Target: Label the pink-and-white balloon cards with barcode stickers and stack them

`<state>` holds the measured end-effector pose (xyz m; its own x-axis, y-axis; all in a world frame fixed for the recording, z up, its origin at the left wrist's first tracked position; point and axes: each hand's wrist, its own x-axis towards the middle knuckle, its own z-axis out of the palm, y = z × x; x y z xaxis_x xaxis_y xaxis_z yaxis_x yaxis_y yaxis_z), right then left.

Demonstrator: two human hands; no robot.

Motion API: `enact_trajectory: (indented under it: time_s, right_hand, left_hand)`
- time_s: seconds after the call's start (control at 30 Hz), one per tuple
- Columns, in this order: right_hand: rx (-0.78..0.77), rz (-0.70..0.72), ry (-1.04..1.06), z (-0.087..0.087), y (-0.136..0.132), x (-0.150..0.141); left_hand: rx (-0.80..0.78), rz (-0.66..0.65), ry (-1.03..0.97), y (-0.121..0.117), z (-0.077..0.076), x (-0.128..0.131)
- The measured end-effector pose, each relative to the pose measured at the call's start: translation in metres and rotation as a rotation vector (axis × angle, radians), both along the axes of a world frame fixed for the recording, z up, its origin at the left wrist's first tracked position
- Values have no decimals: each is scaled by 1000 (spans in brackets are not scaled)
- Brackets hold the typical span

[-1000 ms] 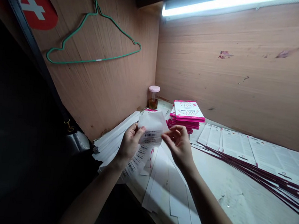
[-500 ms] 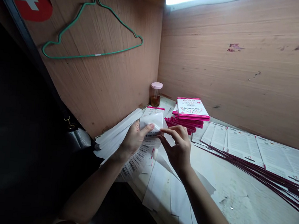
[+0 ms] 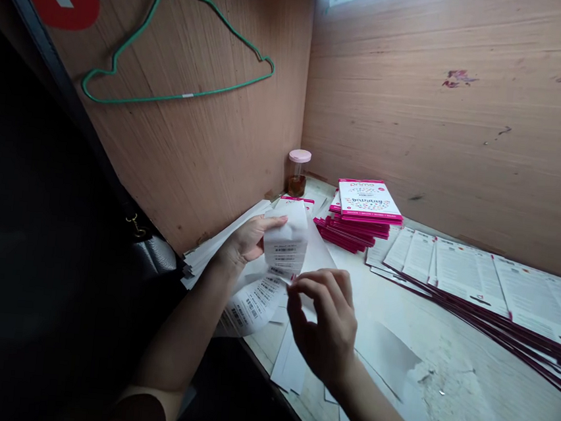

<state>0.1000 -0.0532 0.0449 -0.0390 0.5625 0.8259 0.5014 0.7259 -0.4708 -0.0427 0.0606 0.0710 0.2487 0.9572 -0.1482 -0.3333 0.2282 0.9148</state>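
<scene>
My left hand [image 3: 249, 237] grips the upper part of a long white sheet of barcode labels [image 3: 285, 247], thumb on top. The sheet bends over and hangs down toward the table's front edge, its lower part [image 3: 251, 307] showing rows of printed barcodes. Just right of the sheet, my right hand [image 3: 322, 317] is closed in a pinch of thumb and forefinger. At its fingertips is a thin barcode label [image 3: 281, 277], mostly hidden, beside the sheet's edge. Behind the sheet lies a pink-and-white card packet [image 3: 298, 203], partly covered.
A stack of pink-and-white packets [image 3: 368, 202] stands at the back. Rows of overlapping printed cards [image 3: 467, 275] spread along the right. White papers [image 3: 229, 232] lie at the left wall, near a pink-lidded jar [image 3: 298, 172]. A green hanger [image 3: 187, 95] hangs above.
My right hand has moved down and toward me, away from the sheet's top. The folded-over top of the sheet has opened out, showing barcodes below my left thumb. The view has shifted slightly.
</scene>
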Motion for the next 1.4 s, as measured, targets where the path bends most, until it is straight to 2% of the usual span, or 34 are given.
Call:
enact_trajectory:
  time_s: [0.1,0.17,0.27,0.37,0.47,0.57,0.7,0.9,1.03,1.13,1.23,1.33,1.4]
  right_hand:
    - [-308,157,308,6,6,-31]
    - [-386,164,359,4,17,-46]
    - [-283,13,289,-8,33,-42]
    - [-136,-160,228,-21,45,-12]
    - [-94,-126,116,-26,57,18]
    - [-65,-41,22,-24,67,29]
    - [53,-128,-43,-23,69,27]
    - [218,-273,-142,-33,65,28]
    - [261,-291,-193,-34,61,25]
    - [194,-233,-128,-25,45,20]
    - [72,-139,33,-10,23,16]
    - [-152,18,310,8,11,13]
    - [-362,205,502,20,16,5]
  left_hand:
    - [0,14,-1,-1,1,10]
    - [64,36,39,-4,3,17]
    - [129,65,63,-6,7,19]
    - [151,106,22,-4,8,15]
    - [190,130,22,-2,8,11]
    - [278,72,148,-4,5,10]
    - [383,15,328,-4,-1,8]
    - [364,107,253,-4,-9,14]
    - [325,134,198,-3,-10,17]
    - [271,133,179,1,-10,15]
    - [166,120,176,3,-6,13]
    - [186,130,157,-2,-1,14]
    - [213,160,160,-7,0,15]
